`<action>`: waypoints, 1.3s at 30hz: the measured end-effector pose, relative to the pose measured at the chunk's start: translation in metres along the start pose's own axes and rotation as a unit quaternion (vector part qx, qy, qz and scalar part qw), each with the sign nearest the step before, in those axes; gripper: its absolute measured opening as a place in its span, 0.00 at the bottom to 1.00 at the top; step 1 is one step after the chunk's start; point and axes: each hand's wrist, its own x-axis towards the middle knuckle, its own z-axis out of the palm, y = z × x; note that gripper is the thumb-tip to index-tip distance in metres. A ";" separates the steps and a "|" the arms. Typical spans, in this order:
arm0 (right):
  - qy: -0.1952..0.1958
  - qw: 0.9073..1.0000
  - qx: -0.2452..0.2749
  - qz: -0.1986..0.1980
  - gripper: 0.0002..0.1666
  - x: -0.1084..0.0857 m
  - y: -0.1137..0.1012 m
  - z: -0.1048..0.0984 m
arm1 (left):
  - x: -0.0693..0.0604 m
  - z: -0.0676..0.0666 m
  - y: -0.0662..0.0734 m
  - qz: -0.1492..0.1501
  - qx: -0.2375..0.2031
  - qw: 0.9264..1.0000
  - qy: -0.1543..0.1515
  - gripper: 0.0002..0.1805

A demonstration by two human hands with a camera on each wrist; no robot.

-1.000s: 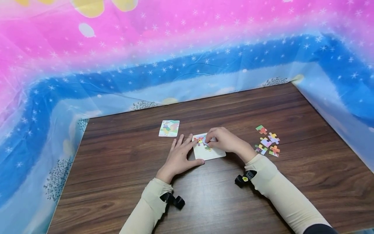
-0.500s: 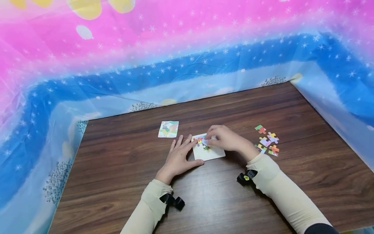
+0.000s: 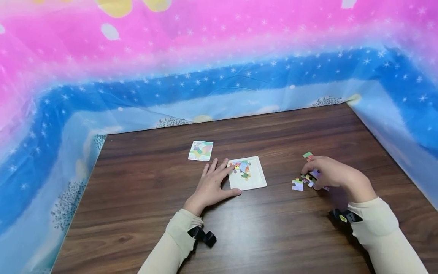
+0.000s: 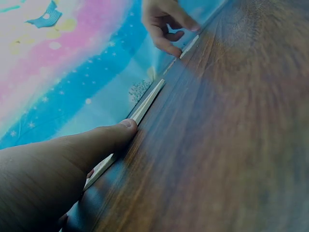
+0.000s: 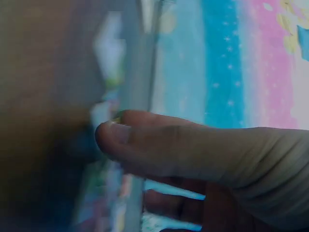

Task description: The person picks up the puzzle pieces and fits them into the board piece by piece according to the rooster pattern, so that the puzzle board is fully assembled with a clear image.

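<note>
A pink and blue patterned cloth (image 3: 205,53) hangs beyond the fingers of both hands. Under them spreads the dark wooden counter (image 3: 143,182). Pale sleeves (image 3: 167,243) lie behind the fingers. The left hand (image 3: 212,186) has straight, spread fingers, thumb apart, touching the left edge of a white board (image 3: 253,182); the index finger lies over its rim. The right hand (image 3: 333,175) bends its fingers down over the loose pieces (image 3: 309,182), hiding some; whether they pinch one, I cannot tell. A picture card (image 3: 200,151) sits just past the left fingertips. Joined pieces (image 3: 244,168) lie on the board beside the left index finger. One lavender piece (image 3: 297,185) is left of the right fingers; a green-and-red piece (image 3: 307,155) pokes out beyond them.
</note>
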 end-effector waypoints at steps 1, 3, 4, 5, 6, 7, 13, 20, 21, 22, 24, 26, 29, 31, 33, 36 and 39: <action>0.005 1.000 -0.014 -0.006 0.25 -0.001 0.002 0.002 | 0.000 -0.001 -0.001 0.001 0.001 1.000 0.002 0.49; 0.025 0.999 -0.037 -0.022 0.22 -0.001 0.004 0.004 | 0.000 -0.004 -0.002 0.001 0.000 1.000 0.008 0.49; 0.031 0.998 -0.036 -0.028 0.21 0.000 0.004 0.004 | 0.000 -0.004 -0.002 0.002 0.000 1.000 0.012 0.49; 0.034 0.999 -0.031 -0.028 0.19 0.002 0.004 0.004 | -0.001 -0.005 -0.003 0.002 0.000 1.000 0.014 0.49; 0.034 0.999 -0.023 -0.026 0.18 0.003 0.004 0.003 | -0.001 -0.006 -0.003 0.001 -0.002 1.000 0.014 0.49; 0.034 0.999 -0.016 -0.023 0.17 0.005 0.003 0.003 | -0.002 -0.006 -0.004 0.001 -0.003 1.000 0.013 0.49; 0.042 0.999 0.032 0.005 0.17 0.009 0.005 0.004 | -0.004 -0.004 -0.005 -0.006 -0.002 1.000 0.007 0.49; 0.126 0.985 0.085 -0.083 0.18 0.027 -0.006 0.018 | -0.004 -0.003 -0.006 -0.008 0.005 1.000 -0.005 0.50; 0.137 0.980 0.103 -0.104 0.16 0.033 -0.013 0.020 | -0.004 -0.003 -0.006 -0.008 0.006 1.000 -0.005 0.50; 0.142 0.975 0.121 -0.125 0.13 0.039 -0.019 0.024 | -0.004 -0.003 -0.006 -0.008 0.007 1.000 -0.005 0.50; 0.137 0.965 0.157 -0.159 0.12 0.053 -0.034 0.032 | -0.003 -0.003 -0.006 -0.010 0.007 1.000 -0.006 0.50; 0.121 0.960 0.183 -0.176 0.15 0.067 -0.051 0.042 | -0.003 -0.002 -0.006 -0.011 0.004 1.000 -0.008 0.50; 0.102 0.960 0.183 -0.187 0.15 0.087 -0.074 0.059 | -0.003 -0.001 -0.005 -0.012 -0.001 1.000 -0.011 0.50; 0.098 0.963 0.171 -0.183 0.13 0.098 -0.088 0.066 | -0.003 -0.001 -0.005 -0.010 -0.004 1.000 -0.011 0.50; 0.094 0.965 0.169 -0.180 0.13 0.107 -0.100 0.071 | -0.003 0.000 -0.004 -0.009 -0.005 1.000 -0.009 0.50; 0.098 0.968 0.159 -0.169 0.13 0.114 -0.111 0.075 | -0.002 0.000 -0.003 -0.008 -0.004 1.000 -0.008 0.50; 0.109 0.971 0.140 -0.158 0.11 0.118 -0.117 0.076 | -0.001 0.000 -0.002 -0.006 -0.002 1.000 -0.007 0.51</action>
